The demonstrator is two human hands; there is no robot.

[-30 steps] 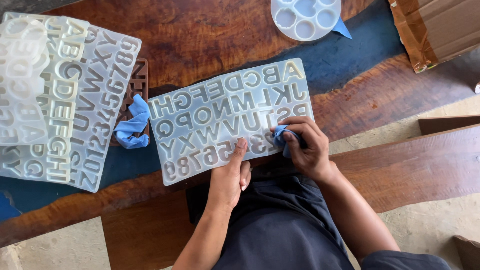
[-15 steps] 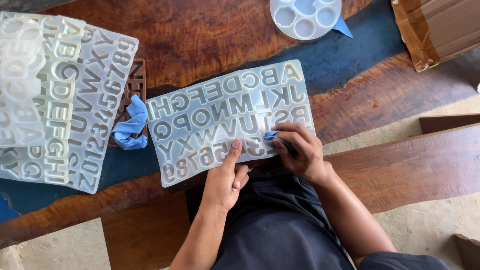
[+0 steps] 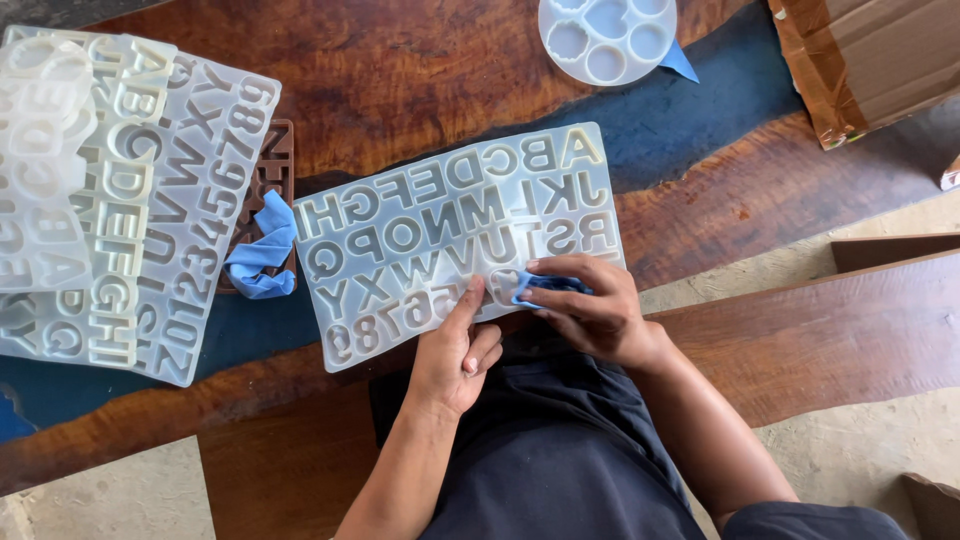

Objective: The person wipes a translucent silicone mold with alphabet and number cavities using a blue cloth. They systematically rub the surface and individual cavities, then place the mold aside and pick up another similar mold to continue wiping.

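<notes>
A translucent white silicone letter mould (image 3: 440, 225) lies flat on the wooden table in front of me. My left hand (image 3: 455, 350) presses its near edge with the forefinger stretched onto the mould. My right hand (image 3: 590, 305) pinches a small blue cloth (image 3: 545, 286) and holds it against a cavity in the mould's lower row. Both hands sit side by side at the near edge, over my dark lap.
A stack of similar letter moulds (image 3: 110, 190) lies at the left. A crumpled blue glove (image 3: 262, 252) rests on a brown mould (image 3: 278, 160) between them. A round white mould (image 3: 608, 38) lies at the far edge. A cardboard box (image 3: 870, 60) stands at the top right, a wooden bench (image 3: 830, 330) to the right.
My right hand with the blue cloth has slid a little leftward along the mould's lower row. My left hand has stayed pressing the near edge.
</notes>
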